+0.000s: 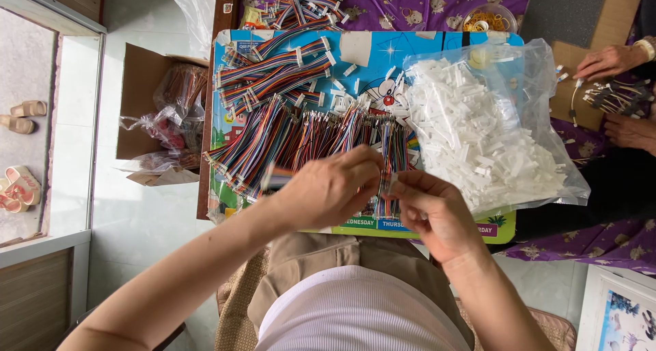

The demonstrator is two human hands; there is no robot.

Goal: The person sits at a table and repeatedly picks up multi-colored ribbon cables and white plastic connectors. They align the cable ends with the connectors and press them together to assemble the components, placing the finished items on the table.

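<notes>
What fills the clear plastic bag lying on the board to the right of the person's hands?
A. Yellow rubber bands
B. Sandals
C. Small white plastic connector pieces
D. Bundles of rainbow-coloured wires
C: the clear plastic bag is packed with small white plastic pieces, while the coloured wire bundles lie loose on the board to its left, beyond the left hand and the right hand.

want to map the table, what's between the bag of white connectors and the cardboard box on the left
In the head view, rows of rainbow ribbon wires cover the board between the bag of white connectors and the cardboard box.
</notes>
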